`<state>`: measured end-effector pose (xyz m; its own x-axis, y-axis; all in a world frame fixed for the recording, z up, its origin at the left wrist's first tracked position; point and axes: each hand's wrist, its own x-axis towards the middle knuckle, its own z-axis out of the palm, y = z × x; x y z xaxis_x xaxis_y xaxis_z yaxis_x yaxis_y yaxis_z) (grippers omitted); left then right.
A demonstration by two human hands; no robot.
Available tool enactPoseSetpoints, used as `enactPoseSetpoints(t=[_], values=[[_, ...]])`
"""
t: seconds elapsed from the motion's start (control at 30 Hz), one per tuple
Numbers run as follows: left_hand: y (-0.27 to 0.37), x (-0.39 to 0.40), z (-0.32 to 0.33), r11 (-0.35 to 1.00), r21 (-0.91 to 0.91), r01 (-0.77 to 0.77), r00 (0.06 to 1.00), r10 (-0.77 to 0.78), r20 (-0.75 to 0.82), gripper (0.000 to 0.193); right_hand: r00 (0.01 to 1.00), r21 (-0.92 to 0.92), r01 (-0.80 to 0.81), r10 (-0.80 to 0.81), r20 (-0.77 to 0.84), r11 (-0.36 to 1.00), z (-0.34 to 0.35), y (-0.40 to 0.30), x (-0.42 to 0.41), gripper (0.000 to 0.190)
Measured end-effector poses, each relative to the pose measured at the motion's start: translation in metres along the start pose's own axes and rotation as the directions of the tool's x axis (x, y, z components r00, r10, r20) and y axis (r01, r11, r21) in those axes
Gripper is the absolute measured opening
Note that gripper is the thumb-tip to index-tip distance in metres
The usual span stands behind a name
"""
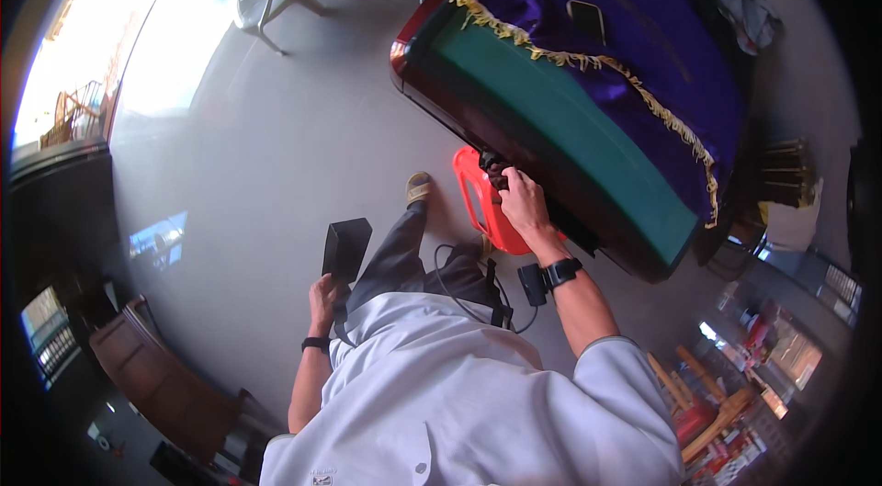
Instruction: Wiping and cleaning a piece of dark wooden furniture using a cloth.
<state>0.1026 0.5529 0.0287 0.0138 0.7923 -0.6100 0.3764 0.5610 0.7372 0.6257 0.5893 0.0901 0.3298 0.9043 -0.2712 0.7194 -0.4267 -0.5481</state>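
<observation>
In my left hand (322,300) is a flat black box-like object (346,246), held out low beside my leg, with a dark strap hanging near it. My right hand (520,196) reaches to the near edge of a green-topped table (572,100) with a dark red rim, and its fingers grip a small dark bunched thing (497,174) there; what that is I cannot tell. Below that hand is a red plastic stool (493,217). A purple cloth with yellow fringe (648,45) covers the table's far part, and a phone (587,21) lies on it.
A white plastic chair (269,0) stands at the upper left. A brown wooden bench (162,382) is at the lower left. Wooden furniture (716,417) shows at the lower right. A cable loops beside my waist, and a small black device hangs by my right wrist.
</observation>
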Motion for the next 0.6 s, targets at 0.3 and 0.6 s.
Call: enactPoseSetpoints(t=[0.3,0.6], values=[[0.054,-0.011,0.026,0.979,0.093,0.181,0.981,-0.187,0.06,0.011,0.873,-0.578,0.381,-0.487,-0.032,0.722,0.007,-0.036,0.017,0.018],[0.055,-0.006,0.031,0.988,0.131,0.076,0.996,-0.081,0.033,0.01,0.995,0.0,0.102,-0.102,0.021,0.995,0.038,-0.03,0.042,0.01]])
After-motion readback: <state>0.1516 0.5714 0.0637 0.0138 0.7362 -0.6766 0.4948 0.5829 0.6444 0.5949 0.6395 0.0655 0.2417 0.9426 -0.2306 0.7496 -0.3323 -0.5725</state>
